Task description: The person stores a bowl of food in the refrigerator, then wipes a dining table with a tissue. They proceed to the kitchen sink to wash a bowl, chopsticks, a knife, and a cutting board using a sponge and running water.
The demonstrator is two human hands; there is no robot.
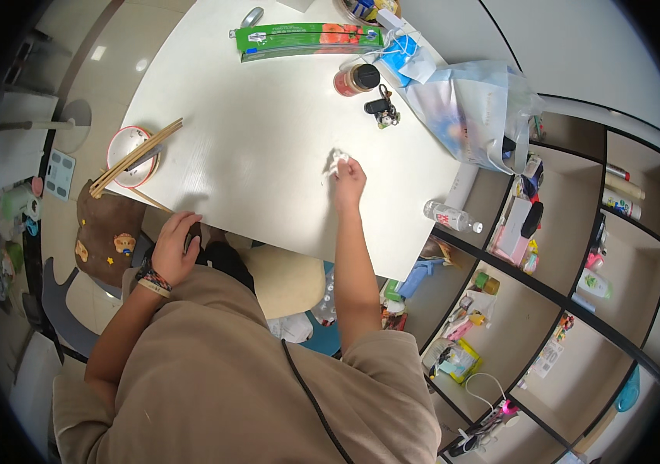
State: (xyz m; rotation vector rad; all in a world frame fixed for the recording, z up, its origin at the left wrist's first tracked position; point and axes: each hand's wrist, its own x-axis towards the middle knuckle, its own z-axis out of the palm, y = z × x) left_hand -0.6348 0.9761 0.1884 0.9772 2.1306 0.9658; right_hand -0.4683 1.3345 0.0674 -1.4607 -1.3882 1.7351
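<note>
My right hand is over the white table, its fingers pinching a crumpled white tissue. A small dark speck shows on the tabletop just left of that hand. At the table's near edge is my left hand, with nothing in it and the thumb apart from the fingers; bands circle its wrist. Nearest to it, a single wooden chopstick pokes over the edge. Several more chopsticks rest across a red-rimmed white bowl at the left corner, together with a grey-handled utensil.
Toward the back lie a green box, a black-lidded jar, keys and a blue pack. A plastic bag stands at the right edge. A clear bottle lies by shelves. A stool is below.
</note>
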